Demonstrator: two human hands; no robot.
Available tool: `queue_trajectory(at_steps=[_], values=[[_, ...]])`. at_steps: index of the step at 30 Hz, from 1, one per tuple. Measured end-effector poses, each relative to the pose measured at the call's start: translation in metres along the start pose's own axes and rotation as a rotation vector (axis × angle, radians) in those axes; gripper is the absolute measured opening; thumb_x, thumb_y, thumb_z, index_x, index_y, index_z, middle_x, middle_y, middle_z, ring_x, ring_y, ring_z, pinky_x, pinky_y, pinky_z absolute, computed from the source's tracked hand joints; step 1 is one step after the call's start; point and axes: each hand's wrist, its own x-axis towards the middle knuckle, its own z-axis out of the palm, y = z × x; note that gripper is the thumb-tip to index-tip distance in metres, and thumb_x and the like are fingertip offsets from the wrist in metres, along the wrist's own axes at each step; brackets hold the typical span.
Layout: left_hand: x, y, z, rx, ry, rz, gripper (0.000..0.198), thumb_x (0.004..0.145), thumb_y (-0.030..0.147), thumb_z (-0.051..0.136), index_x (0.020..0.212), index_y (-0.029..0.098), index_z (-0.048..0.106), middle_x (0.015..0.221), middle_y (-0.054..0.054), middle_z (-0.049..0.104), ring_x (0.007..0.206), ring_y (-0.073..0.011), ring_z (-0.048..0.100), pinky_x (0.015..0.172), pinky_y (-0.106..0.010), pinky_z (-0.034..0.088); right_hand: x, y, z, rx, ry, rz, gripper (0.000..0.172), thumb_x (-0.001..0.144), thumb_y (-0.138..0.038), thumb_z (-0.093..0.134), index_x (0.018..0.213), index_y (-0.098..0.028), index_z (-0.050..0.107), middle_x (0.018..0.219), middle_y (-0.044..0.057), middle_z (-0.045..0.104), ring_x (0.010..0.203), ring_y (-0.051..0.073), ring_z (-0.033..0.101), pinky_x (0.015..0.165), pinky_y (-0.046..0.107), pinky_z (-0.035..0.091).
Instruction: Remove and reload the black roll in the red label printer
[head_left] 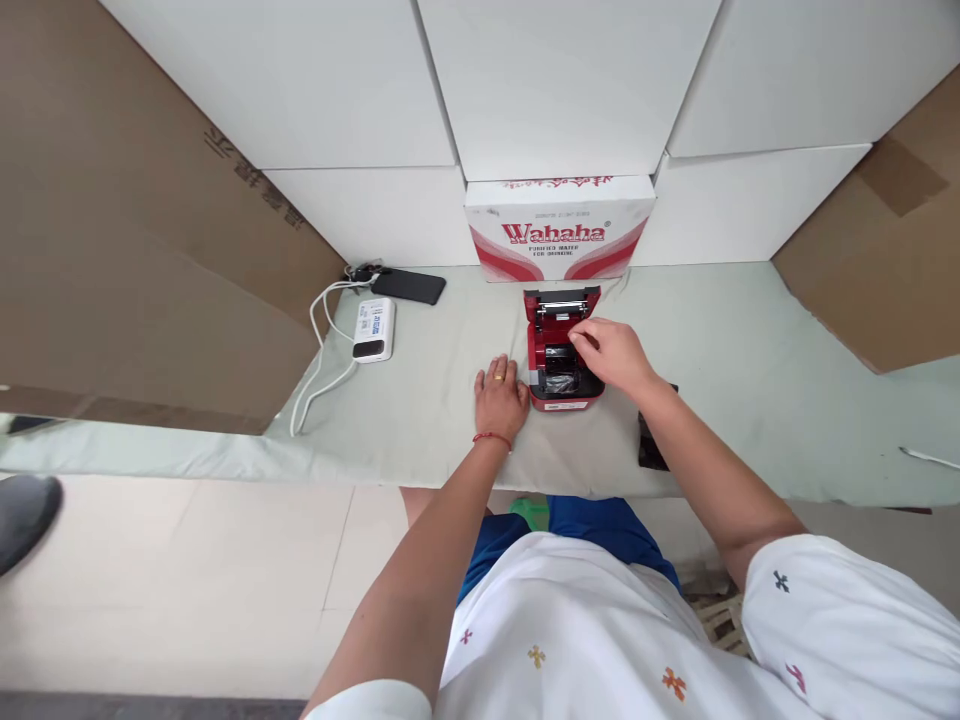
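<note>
A small red and black device [566, 396], which looks like a label printer, sits on the cloth-covered table with its lid [564, 303] raised. Inside its bay lies something dark with a crinkled, shiny surface [561, 375]. Over the right side of the bay, my right hand [611, 352] has thumb and forefinger pinched together; anything between them is too small to make out. My left hand [501, 400] rests flat on the cloth, its fingers stretched out close to the device's left side. Partly behind my right forearm lies a black object [651, 447].
Behind the device stands a Wahaba-style white and red carton marked Wahaha [561, 235], against white panels. A white power bank [373, 330] with a white cable [321, 350] and a black phone [409, 286] lie left. Brown cardboard [150, 220] stands at both sides.
</note>
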Motion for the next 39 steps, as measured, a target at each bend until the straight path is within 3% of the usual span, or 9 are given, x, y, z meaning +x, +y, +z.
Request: queue_trajectory(at_steps=[4,10,14,18,22,25,28,35,39], values=[[0.0,0.0,-0.001,0.006,-0.012,-0.014,0.056,0.102,0.025,0.039,0.154,0.015,0.056,0.171,-0.014,0.048,0.162,-0.0299,0.042,0.136,-0.057,0.029,0.043,-0.019,0.003,-0.371,-0.355,0.055,0.031,0.096,-0.025,0.065,0.123,-0.019,0.08,0.125,0.017,0.079,0.118,0.034,0.073,0.095,0.039,0.055],[0.0,-0.001,0.001,-0.009,0.0,-0.018,0.056,0.1,0.023,0.039,0.152,0.015,0.058,0.169,-0.013,0.05,0.162,-0.0287,0.043,0.136,-0.055,0.03,0.048,-0.037,0.016,-0.419,-0.415,0.074,0.033,0.089,-0.018,0.072,0.12,-0.014,0.08,0.121,0.024,0.079,0.117,0.036,0.074,0.094,0.039,0.057],[0.0,-0.002,0.0,-0.012,0.002,-0.016,0.055,0.1,0.023,0.04,0.151,0.013,0.058,0.168,-0.014,0.052,0.161,-0.0285,0.044,0.136,-0.054,0.03,0.029,-0.034,-0.008,-0.333,-0.36,0.02,0.037,0.094,-0.022,0.067,0.129,-0.016,0.075,0.133,0.019,0.076,0.12,0.035,0.072,0.093,0.04,0.057],[-0.001,-0.003,0.0,-0.011,-0.002,-0.007,0.055,0.099,0.023,0.042,0.152,0.014,0.058,0.169,-0.013,0.051,0.161,-0.0277,0.043,0.136,-0.052,0.03,-0.006,-0.006,-0.048,0.151,-0.219,-0.037,0.038,0.096,-0.035,0.066,0.131,-0.022,0.073,0.123,0.008,0.08,0.1,0.025,0.075,0.088,0.035,0.057],[0.0,-0.004,0.002,-0.021,0.021,-0.005,0.054,0.1,0.023,0.041,0.15,0.011,0.059,0.168,-0.015,0.052,0.161,-0.0291,0.044,0.136,-0.054,0.029,-0.043,0.045,-0.064,0.397,-0.236,0.042,0.039,0.095,-0.051,0.066,0.119,-0.024,0.078,0.109,0.003,0.082,0.09,0.024,0.073,0.082,0.034,0.059],[0.0,-0.004,0.004,-0.038,0.041,-0.001,0.053,0.1,0.023,0.041,0.148,0.013,0.061,0.167,-0.016,0.053,0.159,-0.0299,0.046,0.135,-0.055,0.03,-0.061,0.074,-0.046,0.353,-0.359,0.134,0.034,0.091,-0.052,0.07,0.107,-0.023,0.081,0.093,0.003,0.082,0.083,0.025,0.073,0.075,0.033,0.059],[-0.001,-0.005,0.004,-0.054,0.058,-0.004,0.052,0.098,0.022,0.043,0.146,0.016,0.062,0.165,-0.015,0.055,0.158,-0.0301,0.047,0.134,-0.056,0.032,-0.07,0.084,-0.017,0.272,-0.439,0.156,0.027,0.09,-0.04,0.071,0.109,-0.023,0.081,0.099,0.004,0.083,0.088,0.025,0.074,0.081,0.034,0.059],[-0.003,-0.007,0.002,-0.054,0.065,0.005,0.05,0.097,0.023,0.045,0.143,0.015,0.064,0.162,-0.016,0.058,0.155,-0.031,0.05,0.132,-0.054,0.037,-0.085,0.097,0.003,-0.112,-0.09,0.318,0.045,0.102,-0.029,0.056,0.143,-0.015,0.068,0.145,0.019,0.066,0.114,0.033,0.073,0.097,0.042,0.056],[-0.002,-0.008,0.002,-0.044,0.067,0.002,0.049,0.097,0.023,0.047,0.141,0.014,0.064,0.162,-0.017,0.058,0.154,-0.0328,0.051,0.131,-0.054,0.037,-0.097,0.113,-0.001,-0.215,-0.187,0.398,0.044,0.101,-0.026,0.055,0.142,-0.018,0.07,0.138,0.018,0.069,0.111,0.035,0.073,0.087,0.042,0.056]])
